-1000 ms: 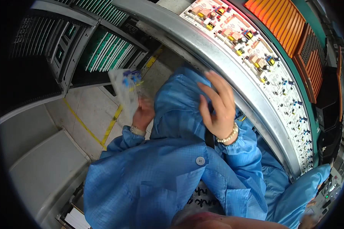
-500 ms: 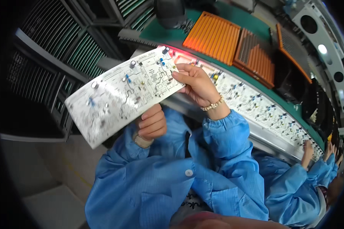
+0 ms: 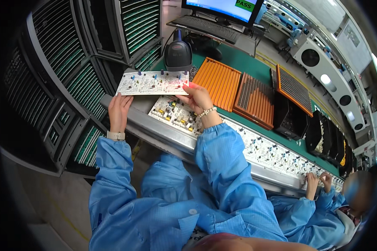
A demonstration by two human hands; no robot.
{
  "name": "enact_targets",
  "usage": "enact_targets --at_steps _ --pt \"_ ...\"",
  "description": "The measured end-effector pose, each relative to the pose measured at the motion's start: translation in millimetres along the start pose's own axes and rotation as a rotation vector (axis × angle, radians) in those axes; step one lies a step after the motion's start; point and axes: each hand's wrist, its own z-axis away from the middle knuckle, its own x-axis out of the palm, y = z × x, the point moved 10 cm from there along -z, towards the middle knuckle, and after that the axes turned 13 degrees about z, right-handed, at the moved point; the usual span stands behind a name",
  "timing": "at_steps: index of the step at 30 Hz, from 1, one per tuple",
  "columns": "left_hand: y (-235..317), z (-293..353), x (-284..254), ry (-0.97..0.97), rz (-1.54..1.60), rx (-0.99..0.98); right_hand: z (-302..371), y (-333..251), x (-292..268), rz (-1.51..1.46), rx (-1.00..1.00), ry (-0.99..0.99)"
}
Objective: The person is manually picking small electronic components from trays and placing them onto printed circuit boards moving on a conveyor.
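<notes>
A white circuit board (image 3: 148, 85) with blue and dark components is held up in front of a black barcode scanner (image 3: 178, 54). My right hand (image 3: 198, 99) grips its right end, thumb on top and fingers beneath. At the near left corner, my left hand (image 3: 120, 109) holds the board's edge with its fingertips; part of the grip is hidden. Red light falls on the board's right part, by my right thumb. Below it, another populated board (image 3: 176, 115) lies on the metal-edged line.
Dark racks (image 3: 83, 83) filled with boards stand at the left. Orange slotted trays (image 3: 217, 85) lie on the green bench (image 3: 255, 67), beyond the row of boards. A monitor (image 3: 222, 9) and keyboard (image 3: 205, 28) are at the back. A co-worker's hands (image 3: 316, 182) touch boards at the right.
Both hands have carried the circuit board away from my body to the scanner, levelling it. My left hand has moved from under the board to its near left edge. The view has tilted up.
</notes>
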Motion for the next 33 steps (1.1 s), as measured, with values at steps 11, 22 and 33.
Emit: enact_targets --at_steps 11,22,33 --pt "-2 -8 -19 0.063 -0.038 0.102 0 -9 13 0.019 -0.092 -0.189" --pt "-20 -1 18 -0.041 -0.338 0.052 6 -14 -55 -0.067 -0.194 0.299" --pt "-35 6 28 -0.213 -0.485 0.008 13 -19 -77 -0.128 -0.263 0.486"
